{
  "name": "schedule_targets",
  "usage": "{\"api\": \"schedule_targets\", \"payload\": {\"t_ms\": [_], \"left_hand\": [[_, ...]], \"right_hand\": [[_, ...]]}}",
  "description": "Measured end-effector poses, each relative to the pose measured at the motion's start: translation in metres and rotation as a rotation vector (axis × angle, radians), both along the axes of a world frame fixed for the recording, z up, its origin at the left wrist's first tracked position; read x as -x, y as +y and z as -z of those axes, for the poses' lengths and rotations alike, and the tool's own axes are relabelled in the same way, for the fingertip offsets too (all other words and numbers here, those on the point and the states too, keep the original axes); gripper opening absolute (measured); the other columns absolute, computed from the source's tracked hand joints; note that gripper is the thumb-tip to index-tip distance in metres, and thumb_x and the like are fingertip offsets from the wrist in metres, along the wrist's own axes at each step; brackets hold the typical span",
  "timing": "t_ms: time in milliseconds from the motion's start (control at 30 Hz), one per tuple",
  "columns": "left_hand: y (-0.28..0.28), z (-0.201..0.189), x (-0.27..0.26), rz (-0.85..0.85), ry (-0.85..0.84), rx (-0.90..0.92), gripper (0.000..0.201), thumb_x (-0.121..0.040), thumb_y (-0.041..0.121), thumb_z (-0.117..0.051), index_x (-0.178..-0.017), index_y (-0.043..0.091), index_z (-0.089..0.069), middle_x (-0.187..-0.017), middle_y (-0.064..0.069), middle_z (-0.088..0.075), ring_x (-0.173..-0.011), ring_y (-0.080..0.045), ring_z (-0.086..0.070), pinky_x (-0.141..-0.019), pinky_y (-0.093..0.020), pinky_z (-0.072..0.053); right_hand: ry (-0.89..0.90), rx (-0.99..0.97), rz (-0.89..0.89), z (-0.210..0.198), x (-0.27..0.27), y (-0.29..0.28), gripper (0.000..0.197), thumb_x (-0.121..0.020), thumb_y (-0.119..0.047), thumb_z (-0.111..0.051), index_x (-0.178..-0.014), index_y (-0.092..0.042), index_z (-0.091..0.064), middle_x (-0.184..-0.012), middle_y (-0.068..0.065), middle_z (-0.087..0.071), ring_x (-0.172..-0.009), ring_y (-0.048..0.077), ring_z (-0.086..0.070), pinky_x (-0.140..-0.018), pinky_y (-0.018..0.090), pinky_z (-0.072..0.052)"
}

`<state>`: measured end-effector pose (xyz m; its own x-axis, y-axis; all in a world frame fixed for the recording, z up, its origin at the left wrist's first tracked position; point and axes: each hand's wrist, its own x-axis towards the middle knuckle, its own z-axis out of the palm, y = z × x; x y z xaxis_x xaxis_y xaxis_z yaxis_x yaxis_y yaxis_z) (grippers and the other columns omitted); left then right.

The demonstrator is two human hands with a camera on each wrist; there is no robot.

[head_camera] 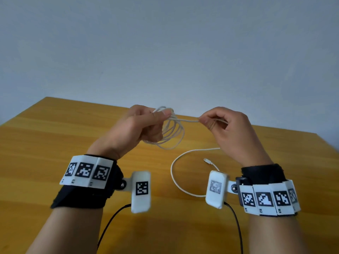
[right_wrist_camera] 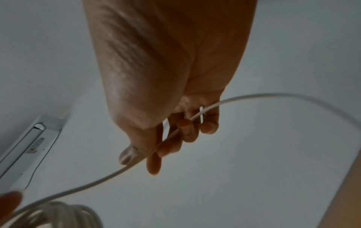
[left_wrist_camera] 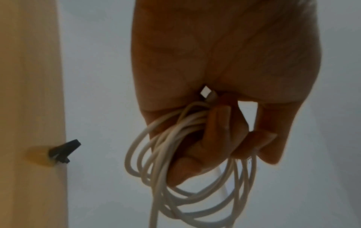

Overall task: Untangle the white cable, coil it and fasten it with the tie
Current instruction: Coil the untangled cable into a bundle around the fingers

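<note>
1. The white cable (head_camera: 174,131) is partly wound into a bundle of several loops that hangs in the air above the wooden table (head_camera: 55,136); in the left wrist view the loops (left_wrist_camera: 175,169) dangle below the curled fingers.
2. From the bundle a single strand runs level to the right, and the remaining length drops to the tabletop, where it lies in a wide curve (head_camera: 173,173) with its small plug end (head_camera: 207,160) resting on the wood.
3. The left hand (head_camera: 139,125) grips the bundle, thumb pressed over the top of the loops and fingers wrapped through them; a white connector (left_wrist_camera: 205,91) shows tucked against the palm.
4. The right hand (head_camera: 231,129) pinches the single strand between thumb and forefinger, the other fingers loosely curled around it, as the right wrist view (right_wrist_camera: 175,131) shows.
5. A small dark object (left_wrist_camera: 64,150) sits at the table's far edge in the left wrist view; whether it is the tie cannot be told.
6. Both wrists wear black bands with white marker blocks (head_camera: 86,171), and thin black wires (head_camera: 113,217) trail from them.
7. A pale wall (head_camera: 165,43) stands behind the table.
</note>
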<state>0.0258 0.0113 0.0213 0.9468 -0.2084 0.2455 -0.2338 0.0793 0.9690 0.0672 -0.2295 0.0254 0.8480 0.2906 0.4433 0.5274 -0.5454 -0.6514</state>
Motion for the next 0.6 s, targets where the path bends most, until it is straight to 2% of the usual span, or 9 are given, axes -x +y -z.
{"api": "schedule_targets", "payload": {"t_ms": [33, 100, 167, 233, 300, 367, 433, 533, 600], "left_hand": [[0.002, -0.001, 0.001, 0.008, 0.003, 0.043, 0.056, -0.092, 0.027, -0.063, -0.055, 0.020, -0.020, -0.051, 0.007, -0.018, -0.048, -0.014, -0.016, -0.057, -0.039, -0.017], [0.004, -0.004, 0.002, 0.001, 0.033, 0.132, 0.053, -0.094, 0.027, -0.058, -0.059, 0.020, -0.018, -0.050, 0.010, -0.018, -0.045, -0.013, -0.017, -0.056, -0.035, -0.028], [0.003, -0.007, 0.001, -0.005, 0.062, 0.222, 0.050, -0.098, 0.030, -0.051, -0.063, 0.021, -0.018, -0.050, 0.011, -0.016, -0.043, -0.013, -0.019, -0.059, -0.030, -0.039], [0.001, -0.009, 0.000, 0.013, 0.081, 0.314, 0.048, -0.104, 0.034, -0.044, -0.063, 0.024, -0.021, -0.053, 0.009, -0.012, -0.041, -0.011, -0.022, -0.062, -0.029, -0.044], [-0.003, -0.011, 0.001, 0.029, 0.096, 0.377, 0.048, -0.107, 0.037, -0.038, -0.061, 0.025, -0.029, -0.054, 0.007, -0.012, -0.042, -0.012, -0.024, -0.066, -0.029, -0.046], [-0.008, -0.012, 0.003, 0.055, 0.093, 0.412, 0.046, -0.108, 0.039, -0.035, -0.064, 0.024, -0.034, -0.051, 0.010, -0.020, -0.043, -0.014, -0.029, -0.073, -0.032, -0.047], [-0.012, -0.012, 0.002, 0.093, 0.062, 0.416, 0.041, -0.108, 0.038, -0.031, -0.072, 0.022, -0.038, -0.050, 0.011, -0.031, -0.046, -0.016, -0.038, -0.081, -0.034, -0.048], [-0.018, -0.010, 0.001, 0.093, -0.032, 0.354, 0.036, -0.110, 0.032, -0.027, -0.083, 0.017, -0.045, -0.058, 0.005, -0.051, -0.059, -0.024, -0.060, -0.090, -0.038, -0.052], [-0.022, -0.008, 0.002, 0.078, -0.098, 0.324, 0.044, -0.111, 0.026, -0.025, -0.086, 0.014, -0.059, -0.079, -0.005, -0.073, -0.083, -0.033, -0.071, -0.094, -0.041, -0.053]], "right_hand": [[-0.014, -0.006, 0.013, 0.001, -0.001, -0.002, 0.015, -0.096, -0.044, -0.063, -0.095, -0.033, -0.074, -0.097, -0.016, -0.073, -0.098, 0.005, -0.068, -0.089, 0.028, -0.054], [-0.045, -0.015, 0.042, 0.003, -0.004, -0.005, 0.019, -0.100, -0.040, -0.060, -0.100, -0.029, -0.075, -0.101, -0.011, -0.073, -0.097, 0.007, -0.067, -0.087, 0.029, -0.053], [-0.066, -0.022, 0.058, 0.004, -0.006, -0.005, 0.020, -0.104, -0.034, -0.055, -0.101, -0.027, -0.074, -0.102, -0.011, -0.073, -0.088, -0.001, -0.065, -0.076, 0.019, -0.049], [-0.071, -0.030, 0.075, 0.005, -0.007, -0.002, 0.025, -0.106, -0.032, -0.053, -0.100, -0.021, -0.075, -0.095, -0.014, -0.073, -0.067, -0.007, -0.058, -0.062, 0.008, -0.039], [-0.058, -0.012, 0.085, 0.007, -0.007, 0.004, 0.030, -0.107, -0.034, -0.052, -0.098, -0.017, -0.075, -0.075, -0.024, -0.067, -0.054, -0.002, -0.051, -0.053, 0.009, -0.035], [-0.032, 0.032, 0.076, 0.010, -0.006, 0.011, 0.033, -0.107, -0.037, -0.051, -0.094, -0.018, -0.075, -0.056, -0.025, -0.058, -0.046, 0.004, -0.046, -0.048, 0.013, -0.034], [-0.002, 0.073, 0.053, 0.015, -0.006, 0.018, 0.034, -0.108, -0.036, -0.050, -0.091, -0.018, -0.074, -0.053, -0.015, -0.054, -0.044, 0.004, -0.046, -0.047, 0.014, -0.033], [0.026, 0.156, 0.004, 0.021, -0.007, 0.028, 0.029, -0.108, -0.031, -0.049, -0.097, -0.021, -0.074, -0.068, -0.005, -0.063, -0.051, 0.003, -0.052, -0.051, 0.018, -0.035], [0.061, 0.210, -0.052, 0.024, -0.006, 0.034, 0.023, -0.108, -0.028, -0.050, -0.111, -0.028, -0.072, -0.077, -0.003, -0.069, -0.061, 0.007, -0.057, -0.059, 0.026, -0.042]]}}
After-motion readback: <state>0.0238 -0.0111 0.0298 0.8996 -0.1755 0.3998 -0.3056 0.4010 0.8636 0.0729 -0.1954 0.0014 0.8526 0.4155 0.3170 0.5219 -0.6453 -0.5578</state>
